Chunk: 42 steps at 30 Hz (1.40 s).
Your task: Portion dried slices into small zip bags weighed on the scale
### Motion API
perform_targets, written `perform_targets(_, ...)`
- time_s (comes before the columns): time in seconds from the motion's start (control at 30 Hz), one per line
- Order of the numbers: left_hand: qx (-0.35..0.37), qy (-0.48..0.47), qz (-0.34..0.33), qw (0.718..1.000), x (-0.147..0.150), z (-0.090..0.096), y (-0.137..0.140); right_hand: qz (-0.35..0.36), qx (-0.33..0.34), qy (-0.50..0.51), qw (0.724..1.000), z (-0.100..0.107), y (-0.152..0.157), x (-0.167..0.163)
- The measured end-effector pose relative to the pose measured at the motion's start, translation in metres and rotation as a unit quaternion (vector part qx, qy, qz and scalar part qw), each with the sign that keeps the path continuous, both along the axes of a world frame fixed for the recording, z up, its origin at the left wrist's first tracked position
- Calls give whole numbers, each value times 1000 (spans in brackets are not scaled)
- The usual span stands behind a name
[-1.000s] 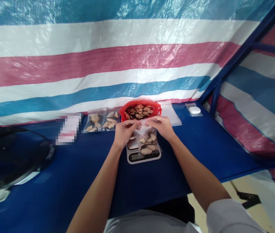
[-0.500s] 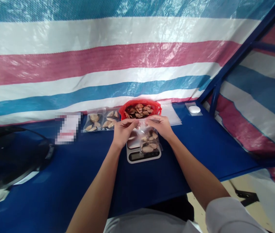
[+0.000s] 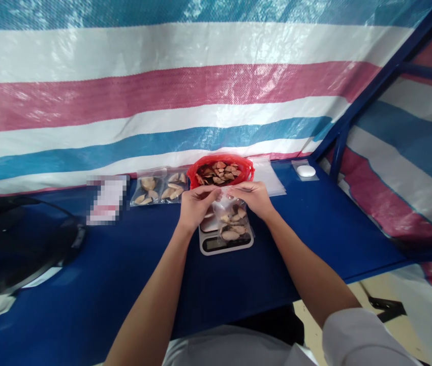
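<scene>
While fingers pinch clear bag, dark-edged tan pieces show through.

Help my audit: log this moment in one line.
left grip: pinching clear bag top; right grip: pinching same top; contents: brown pieces; scale: partly covered; red bag: open

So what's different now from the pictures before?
Only a little: the small clear bag swung slightly right, then partly back left. The left hand and right hand both still pinch its top; nothing was let go. The scale and red bag stayed put.
</scene>
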<state>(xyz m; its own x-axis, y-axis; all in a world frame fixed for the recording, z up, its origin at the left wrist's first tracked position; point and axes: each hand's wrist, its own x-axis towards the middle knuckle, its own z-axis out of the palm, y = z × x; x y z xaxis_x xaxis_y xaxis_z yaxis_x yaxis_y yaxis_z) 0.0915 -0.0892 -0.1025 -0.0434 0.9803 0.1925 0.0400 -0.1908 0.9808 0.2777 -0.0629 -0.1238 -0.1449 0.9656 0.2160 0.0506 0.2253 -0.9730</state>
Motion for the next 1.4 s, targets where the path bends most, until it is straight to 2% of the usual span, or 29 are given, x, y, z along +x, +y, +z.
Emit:
perform_targets(0.23,7,-8,9,1000,-5,-1,2,37,2,10,999,3,1,8)
perform_targets(0.53,-11,-6,10,1000,-5,-1,2,18,-20,-5,1000,4,1,7)
perform_targets(0.7,-17,9,16,1000,-5,-3,3,40,-15,3,999,3,2,9)
perform_targets(0.87,-4,8,20,1000,-7,-6,5,43,-37,16,998,5,2,14)
perform_targets(1.2,-2,35,5,999,-5,-5,4,57,-4,-10,998,4,2,11)
perform_targets(1.4,-2,26,3,1000,-5,-3,2,54,-18,6,998,1,4,12)
